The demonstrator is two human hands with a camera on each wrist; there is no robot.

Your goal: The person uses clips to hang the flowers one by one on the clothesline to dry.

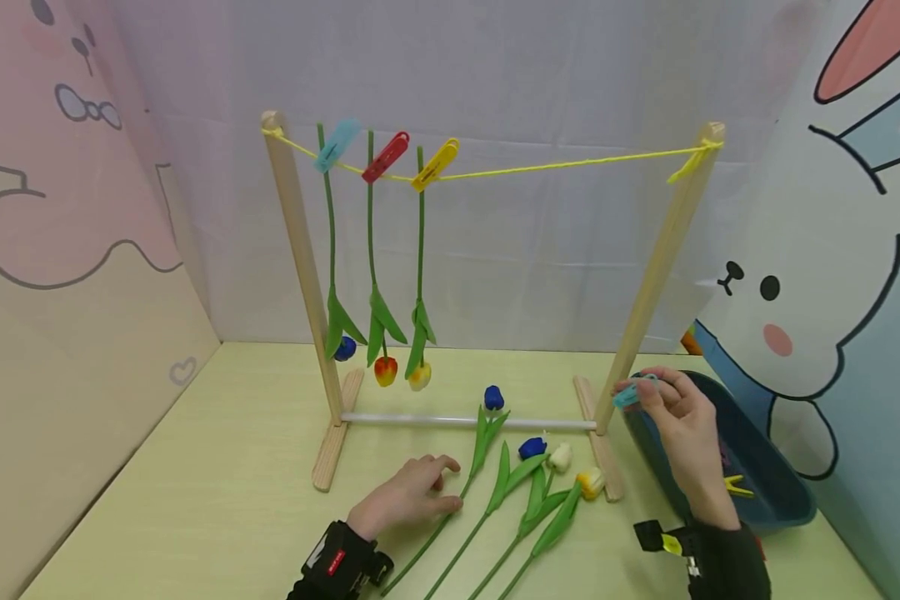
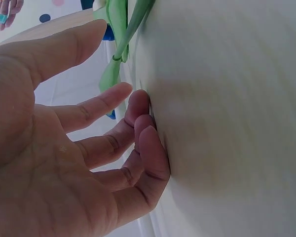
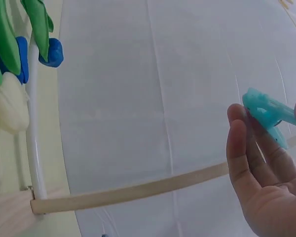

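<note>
My left hand (image 1: 408, 497) rests low at the table, fingers loosely bent and thumb apart, holding nothing. Close to its fingertips lies the leftmost blue tulip (image 1: 493, 398), its green leaves (image 2: 119, 29) showing past the thumb in the left wrist view. To the right lie another blue tulip (image 1: 532, 448), a white tulip (image 1: 560, 457) and a yellow-white tulip (image 1: 591, 483). Beside the right post, my right hand (image 1: 682, 421) pinches a light-blue clothespin (image 3: 266, 108) between thumb and fingers, raised above the basin's near-left rim.
A wooden frame (image 1: 647, 292) carries a yellow string (image 1: 570, 165). Blue, red and yellow clothespins hold three tulips upside down at its left: blue, red-yellow (image 1: 386, 372) and pale yellow (image 1: 420, 377). A dark blue basin (image 1: 791, 508) with a yellow clothespin (image 1: 738, 487) stands right.
</note>
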